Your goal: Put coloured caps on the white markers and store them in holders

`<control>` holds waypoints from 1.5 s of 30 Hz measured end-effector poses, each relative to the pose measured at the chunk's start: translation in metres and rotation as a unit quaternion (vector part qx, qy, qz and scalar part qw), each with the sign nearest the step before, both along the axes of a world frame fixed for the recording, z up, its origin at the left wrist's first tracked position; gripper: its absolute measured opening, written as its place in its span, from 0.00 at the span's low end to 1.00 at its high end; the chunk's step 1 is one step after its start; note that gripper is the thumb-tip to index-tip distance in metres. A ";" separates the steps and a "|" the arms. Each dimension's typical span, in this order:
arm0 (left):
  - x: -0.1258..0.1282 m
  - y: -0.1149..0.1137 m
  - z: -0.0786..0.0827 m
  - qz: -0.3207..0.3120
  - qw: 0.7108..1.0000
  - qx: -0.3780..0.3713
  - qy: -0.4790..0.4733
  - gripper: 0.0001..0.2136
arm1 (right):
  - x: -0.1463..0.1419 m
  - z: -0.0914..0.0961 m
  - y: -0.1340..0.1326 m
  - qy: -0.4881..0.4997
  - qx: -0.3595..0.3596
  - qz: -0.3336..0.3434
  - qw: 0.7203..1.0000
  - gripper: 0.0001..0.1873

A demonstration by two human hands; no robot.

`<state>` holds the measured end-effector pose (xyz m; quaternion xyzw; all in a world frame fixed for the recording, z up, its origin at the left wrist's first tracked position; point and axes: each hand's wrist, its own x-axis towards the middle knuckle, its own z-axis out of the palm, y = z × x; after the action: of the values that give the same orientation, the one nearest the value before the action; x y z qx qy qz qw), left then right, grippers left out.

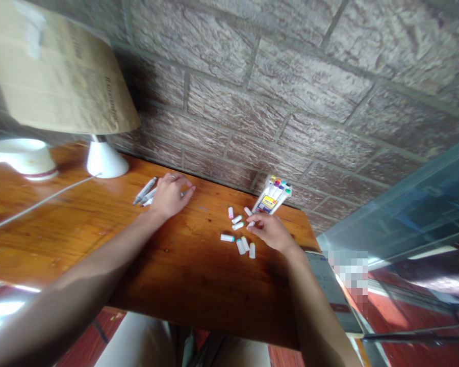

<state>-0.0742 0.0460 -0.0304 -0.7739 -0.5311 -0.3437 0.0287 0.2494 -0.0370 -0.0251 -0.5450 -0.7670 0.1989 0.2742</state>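
Observation:
My left hand (172,194) lies palm down over a small bunch of grey-and-white markers (144,192) near the wall, its thumb apart from the fingers. Part of the bunch is hidden under the hand. My right hand (271,232) pinches a small white marker cap (251,224) between thumb and fingertips, just above the tabletop. Several loose white marker caps (237,226) with coloured ends are scattered left of and below it. Behind my right hand stands a clear marker case (270,200) with a yellow label and several colour-ended markers upright inside.
The wooden table (183,270) runs along a stone-brick wall (229,117). At the left are a lamp with a white base (106,159), its cord, and a white cup (30,158). A tablet-like device (331,290) lies at the right edge beside my right forearm.

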 end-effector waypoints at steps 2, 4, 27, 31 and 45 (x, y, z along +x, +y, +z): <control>-0.001 0.002 -0.002 0.001 1.000 0.013 0.000 0.17 | -0.002 0.009 -0.002 0.025 0.019 -0.012 0.999 0.12; -0.001 0.003 -0.003 0.004 1.000 0.022 0.001 0.16 | -0.002 0.028 -0.004 0.083 0.065 -0.042 0.994 0.16; -0.002 0.009 -0.009 -0.025 0.999 0.034 0.003 0.15 | 0.027 0.123 0.042 -0.011 0.118 -0.160 0.980 0.13; -0.003 0.008 -0.007 -0.021 0.999 0.027 0.004 0.17 | 0.025 0.122 0.043 -0.034 0.107 -0.171 0.979 0.11; -0.001 0.004 -0.003 -0.007 0.999 0.032 0.004 0.17 | 0.020 0.123 0.040 -0.124 0.095 -0.108 0.982 0.11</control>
<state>-0.0752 0.0502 -0.0339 -0.7779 -0.5142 -0.3574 0.0529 0.2699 0.0026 0.0980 -0.6163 -0.7473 0.0251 0.2472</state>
